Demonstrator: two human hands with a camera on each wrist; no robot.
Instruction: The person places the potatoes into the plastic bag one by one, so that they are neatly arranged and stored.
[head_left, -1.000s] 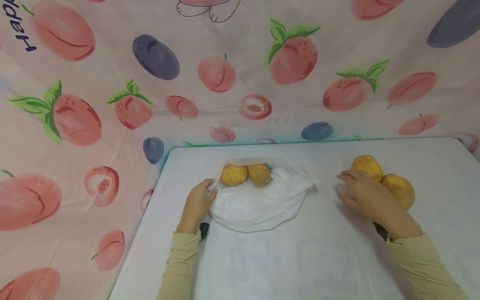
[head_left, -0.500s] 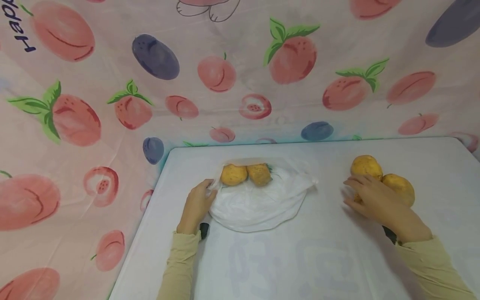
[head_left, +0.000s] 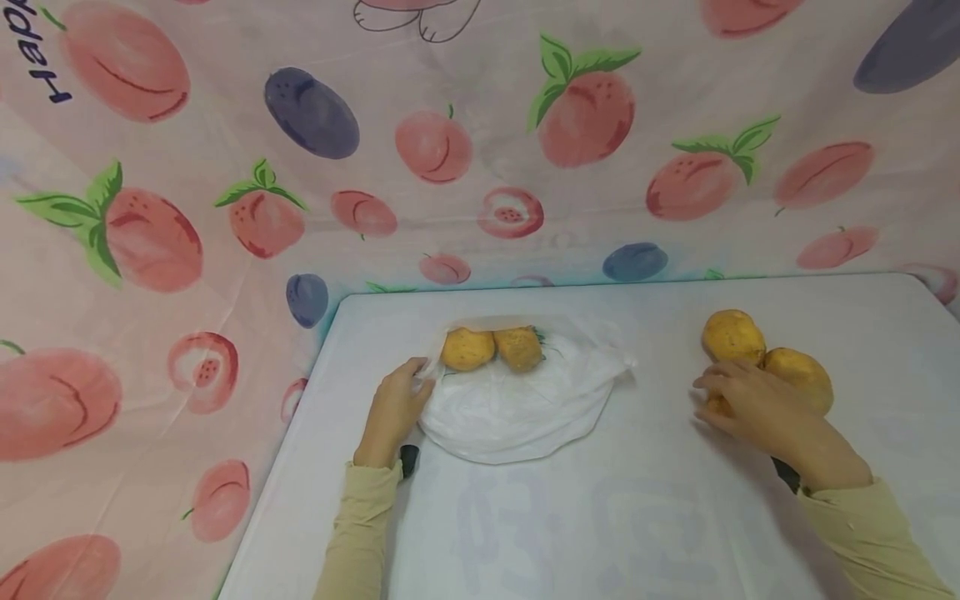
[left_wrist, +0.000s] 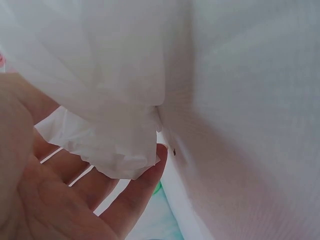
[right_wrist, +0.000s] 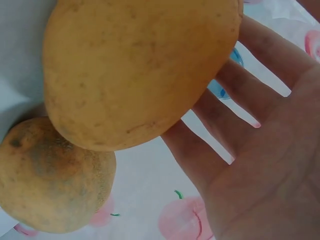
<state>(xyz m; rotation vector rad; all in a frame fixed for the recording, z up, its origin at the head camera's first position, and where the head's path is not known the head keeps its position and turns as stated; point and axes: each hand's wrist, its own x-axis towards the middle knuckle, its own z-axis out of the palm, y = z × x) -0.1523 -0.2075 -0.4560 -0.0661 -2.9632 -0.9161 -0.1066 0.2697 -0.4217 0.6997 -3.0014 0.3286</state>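
Observation:
In the head view, a thin white plastic bag (head_left: 517, 425) lies with its mouth spread, and two yellow potatoes (head_left: 469, 349) show inside. My left hand (head_left: 393, 412) holds the bag's left rim; in the left wrist view the crumpled plastic (left_wrist: 110, 142) lies between thumb and fingers (left_wrist: 137, 195). On the right, my right hand (head_left: 757, 408) reaches over a potato (head_left: 720, 406), with thumb and fingers about it. That potato (right_wrist: 135, 75) fills the top of the right wrist view, fingers (right_wrist: 195, 155) along its side. Two more potatoes (head_left: 733, 337) (head_left: 801, 379) sit right beside the hand.
The white table (head_left: 600, 525) has its back edge against a fruit-print cloth (head_left: 510, 150). That cloth also covers the left side. Dark wrist straps (head_left: 408, 461) sit under both wrists. Some green bits (head_left: 538, 335) show by the potatoes in the bag.
My right hand has shifted a little right and nearer to me, settling onto the near potato. The left hand and the bag have stayed in place.

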